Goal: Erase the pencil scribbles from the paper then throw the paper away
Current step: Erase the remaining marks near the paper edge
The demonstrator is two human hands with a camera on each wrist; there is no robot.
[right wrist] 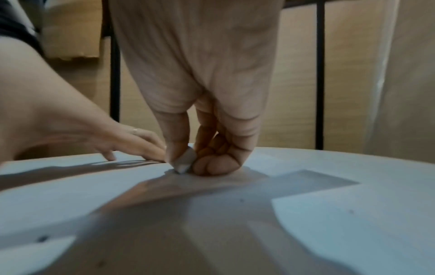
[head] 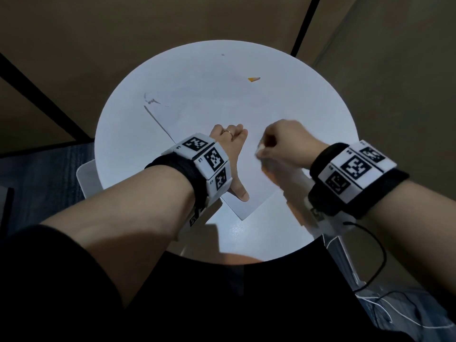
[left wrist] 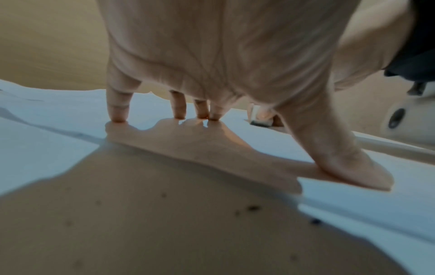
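- Your hands share the job: the left hand (head: 228, 154) lies spread, fingers straight, pressing the paper (head: 197, 114) to the worktop (head: 128, 134); the right hand (head: 286, 144) is curled round a small white eraser (right wrist: 184, 161).
- Paper runs under both hands and on ahead of them; keep the left fingertips (left wrist: 117, 116) planted close beside the rubbing spot so the sheet cannot buckle.
- Rub in short strokes away from the left hand.
- Faint grey marks (head: 151, 101) remain ahead of your left hand; they probably need work next.
- Leave the pencil stub (head: 254, 79), well ahead of the right hand.
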